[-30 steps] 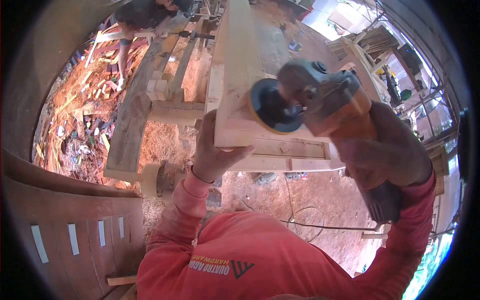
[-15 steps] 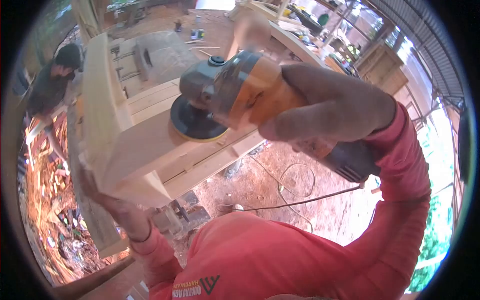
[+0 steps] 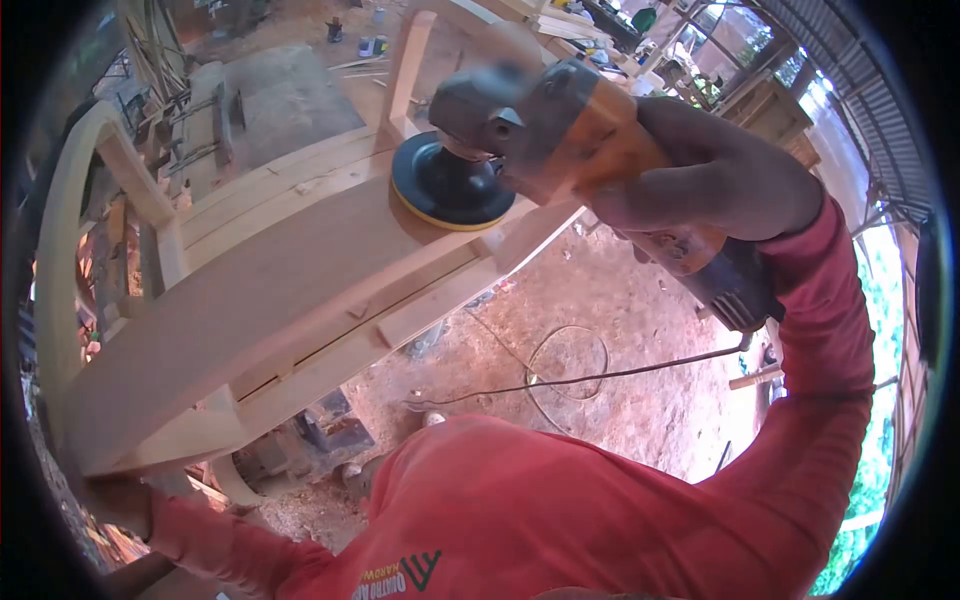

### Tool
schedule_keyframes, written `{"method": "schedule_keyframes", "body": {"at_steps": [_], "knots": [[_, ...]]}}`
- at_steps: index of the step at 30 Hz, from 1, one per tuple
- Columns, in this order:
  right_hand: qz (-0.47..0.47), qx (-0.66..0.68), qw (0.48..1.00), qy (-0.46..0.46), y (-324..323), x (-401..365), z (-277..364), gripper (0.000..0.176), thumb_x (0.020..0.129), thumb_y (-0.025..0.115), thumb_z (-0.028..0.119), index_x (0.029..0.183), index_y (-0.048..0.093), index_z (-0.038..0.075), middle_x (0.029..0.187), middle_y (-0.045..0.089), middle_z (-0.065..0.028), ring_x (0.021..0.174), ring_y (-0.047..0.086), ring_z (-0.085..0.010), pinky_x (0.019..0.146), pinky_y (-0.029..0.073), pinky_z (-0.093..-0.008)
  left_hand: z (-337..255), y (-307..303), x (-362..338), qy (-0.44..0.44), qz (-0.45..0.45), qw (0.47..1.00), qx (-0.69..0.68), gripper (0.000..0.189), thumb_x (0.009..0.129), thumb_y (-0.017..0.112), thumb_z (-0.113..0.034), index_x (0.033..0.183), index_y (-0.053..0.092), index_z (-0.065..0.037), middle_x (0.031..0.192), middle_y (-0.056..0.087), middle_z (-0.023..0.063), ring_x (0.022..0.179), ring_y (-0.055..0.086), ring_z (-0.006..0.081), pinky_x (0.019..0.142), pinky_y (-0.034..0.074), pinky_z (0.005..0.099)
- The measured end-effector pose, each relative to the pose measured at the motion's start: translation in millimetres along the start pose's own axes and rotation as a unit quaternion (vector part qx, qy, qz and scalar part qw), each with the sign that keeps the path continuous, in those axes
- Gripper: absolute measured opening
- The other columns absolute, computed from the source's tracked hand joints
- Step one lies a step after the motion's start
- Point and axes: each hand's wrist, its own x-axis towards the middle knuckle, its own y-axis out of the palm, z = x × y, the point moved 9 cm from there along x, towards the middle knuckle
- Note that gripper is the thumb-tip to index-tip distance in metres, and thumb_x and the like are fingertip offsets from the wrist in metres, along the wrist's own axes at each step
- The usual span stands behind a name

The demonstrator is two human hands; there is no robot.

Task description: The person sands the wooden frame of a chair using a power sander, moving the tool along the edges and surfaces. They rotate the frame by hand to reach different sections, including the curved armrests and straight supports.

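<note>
My right hand [image 3: 700, 180] is wrapped round the body of an orange and grey power sander [image 3: 590, 125]. Its round black disc [image 3: 455, 185] with a yellow rim rests on the curved wooden board [image 3: 280, 260], towards the board's far right end. The board is part of a pale wooden frame [image 3: 60, 260] with slats and uprights. At the lower left, my left hand [image 3: 118, 503] is at the near corner of the frame, its fingers mostly hidden under or behind the wood and in shadow.
A dark power cord [image 3: 600, 380] runs from the sander across the dusty floor [image 3: 640, 310], near a loop of thinner cable. Behind the frame lies a grey sheet [image 3: 300, 105]. Timber and clutter fill the back right, under a corrugated roof [image 3: 850, 80].
The view has swung, showing more of the frame. The sander has shifted right and up in view with my right hand. My left hand appears lower and further left. The other person is no longer visible.
</note>
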Motion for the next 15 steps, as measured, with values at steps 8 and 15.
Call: {"method": "schedule_keyframes", "body": {"at_steps": [8, 15], "knots": [[-0.04, 0.076, 0.996, 0.035, -76.3, -11.4, -118.8, 0.044, 0.091, 0.075, 0.03, 0.121, 0.065, 0.0, 0.098, 0.065, -0.0031, 0.089, 0.06, -0.0122, 0.079, 0.05, -0.0297, 23.3, -22.4, -9.4, -0.038, -0.031, 0.997, 0.065, 0.05, 0.107, 0.05, -0.036, 0.138, 0.056, 0.003, 0.138, 0.059, 0.02, 0.131, 0.055, 0.0348, 0.105, 0.05, 0.0473], [-0.14, 0.058, 0.987, 0.046, -143.7, -17.6, -204.9, 0.049, 0.089, 0.073, 0.027, 0.125, 0.057, -0.002, 0.09, 0.063, -0.0062, 0.071, 0.064, -0.015, 0.061, 0.053, -0.0302, 35.0, 1.6, -17.4, -0.073, -0.031, 0.994, 0.078, 0.048, 0.106, 0.051, -0.035, 0.137, 0.056, 0.002, 0.136, 0.06, 0.0192, 0.13, 0.056, 0.034, 0.104, 0.051, 0.0468]]}}
